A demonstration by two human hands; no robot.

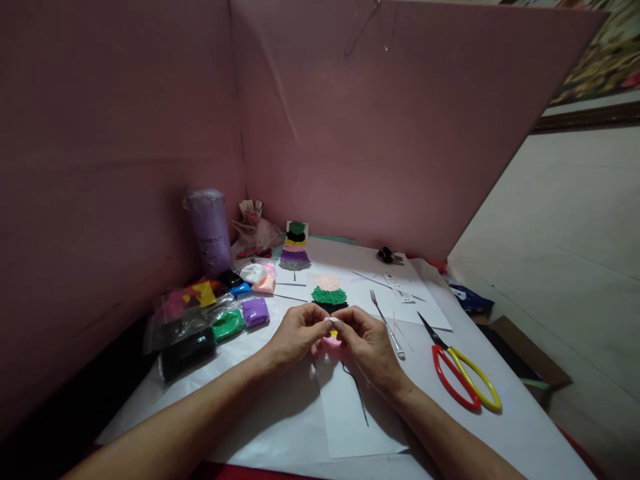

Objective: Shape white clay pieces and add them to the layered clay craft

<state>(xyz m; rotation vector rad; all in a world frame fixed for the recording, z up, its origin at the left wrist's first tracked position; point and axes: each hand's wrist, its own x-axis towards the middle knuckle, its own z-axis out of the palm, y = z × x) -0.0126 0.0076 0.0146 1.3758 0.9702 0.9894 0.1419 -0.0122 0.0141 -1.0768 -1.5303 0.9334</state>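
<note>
Head view shows two bare hands meeting over the middle of a white surface (pixel 273 427), both with their fingertips closed on one small white piece (pixel 331 320). The left hand (pixel 296 333) grips it from one side and the right hand (pixel 367 340) from the other — thumbs and forefingers drawn close together, the remaining fingers curled below. This white piece is held just above a paper sheet (pixel 350 437) that bears coloured bands: a pale pink patch (pixel 327 283) at the far end, then a green band (pixel 329 295) and a black band (pixel 330 308), with a bit of yellow and pink showing under the fingers. A thin dark line (pixel 357 390) runs down the sheet's near part, beside the right wrist. Farther back is a card (pixel 295 255) with a similar stack of bands, green at its top and grey at its bottom. To the left lie soft packets, among them a purple packet (pixel 256 311), a green packet (pixel 229 325) and a larger black packet (pixel 189 355) — with a purple cylinder (pixel 209 233) standing behind them. On the right, a fork (pixel 387 325) rests near the right hand, and scissors (pixel 443 345) with one red and one yellow handle lie beyond it.
</note>
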